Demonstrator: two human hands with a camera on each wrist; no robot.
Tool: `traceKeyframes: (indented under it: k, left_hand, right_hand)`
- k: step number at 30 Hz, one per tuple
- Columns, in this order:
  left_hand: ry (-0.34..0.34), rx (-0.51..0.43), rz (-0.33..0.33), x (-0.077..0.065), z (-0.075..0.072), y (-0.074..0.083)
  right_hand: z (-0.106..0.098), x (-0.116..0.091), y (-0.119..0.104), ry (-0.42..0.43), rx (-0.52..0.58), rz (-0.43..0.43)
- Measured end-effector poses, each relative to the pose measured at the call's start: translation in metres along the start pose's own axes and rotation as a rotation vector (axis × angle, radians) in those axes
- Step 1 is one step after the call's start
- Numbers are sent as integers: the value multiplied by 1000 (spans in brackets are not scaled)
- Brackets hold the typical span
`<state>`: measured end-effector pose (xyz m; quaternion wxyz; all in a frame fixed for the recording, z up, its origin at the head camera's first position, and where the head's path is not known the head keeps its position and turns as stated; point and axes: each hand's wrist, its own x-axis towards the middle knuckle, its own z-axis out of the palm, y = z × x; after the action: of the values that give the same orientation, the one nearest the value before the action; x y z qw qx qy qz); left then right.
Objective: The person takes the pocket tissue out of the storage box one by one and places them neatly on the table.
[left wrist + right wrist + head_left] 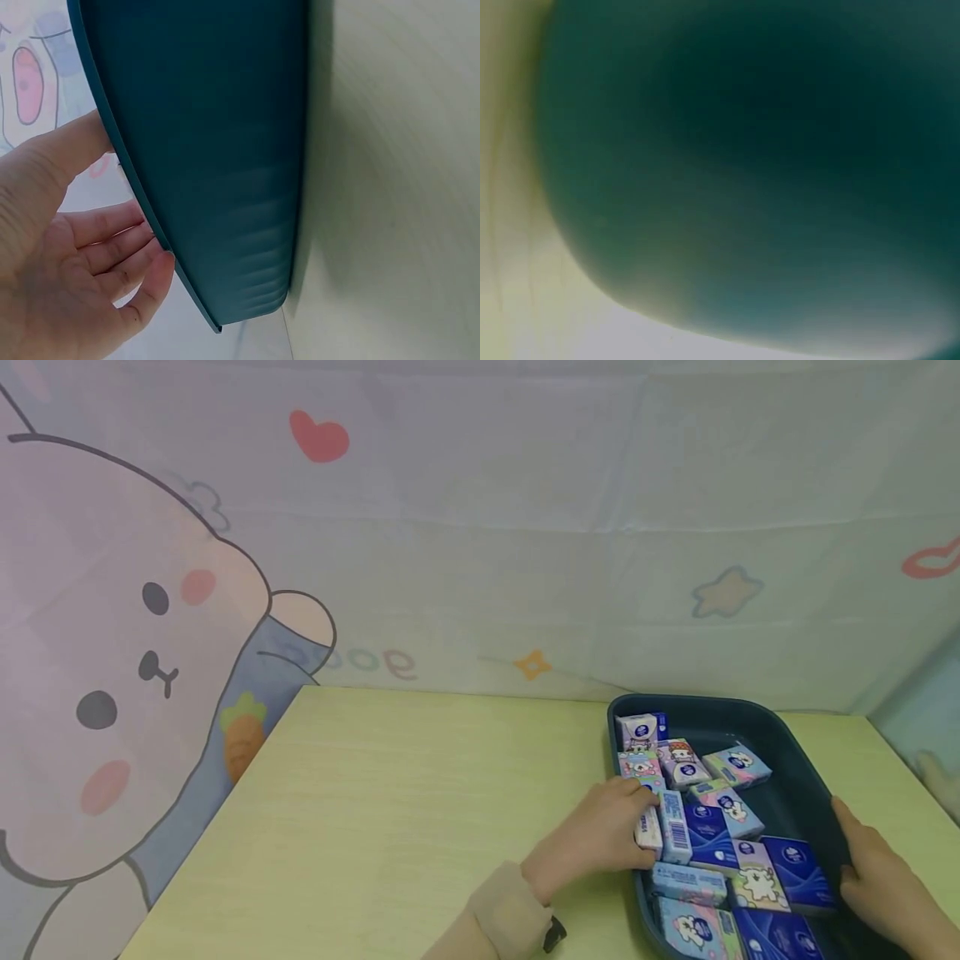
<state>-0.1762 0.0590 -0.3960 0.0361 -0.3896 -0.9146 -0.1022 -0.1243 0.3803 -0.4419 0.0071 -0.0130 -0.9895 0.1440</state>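
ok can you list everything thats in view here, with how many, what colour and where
Backdrop: one, pale grey-white, behind the table
Printed character: one, whitish with pink cheeks, backdrop's left side
Printed heart: one, red, upper part of backdrop
Printed carrot: one, orange, beside the character
Printed star: one, beige, backdrop's right half
Table: one, pale yellow, below the backdrop
Tray: one, dark teal, right side of table
Dark blue packs: at least three, in the tray
Pastel packs: about ten, some partly hidden, in the tray
Sleeve: one, beige, left arm
Left hand: one, at the tray's left rim
Right hand: one, at the tray's right rim
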Motion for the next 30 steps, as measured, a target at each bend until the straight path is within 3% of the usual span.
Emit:
traceKeyframes:
  k: [9, 18, 24, 30]
  left_hand:
    - [20, -35, -12, -3, -3, 3]
    - [112, -77, -38, -10, -16, 4]
    - [210, -163, -104, -17, -23, -3]
    - [396, -292, -174, -23, -25, -19]
  right_hand:
    - [-3, -1, -6, -8, -4, 9]
    - [-4, -2, -7, 11, 2, 16]
    - [-3, -3, -7, 21, -9, 23]
    - [-4, -4, -9, 10, -10, 27]
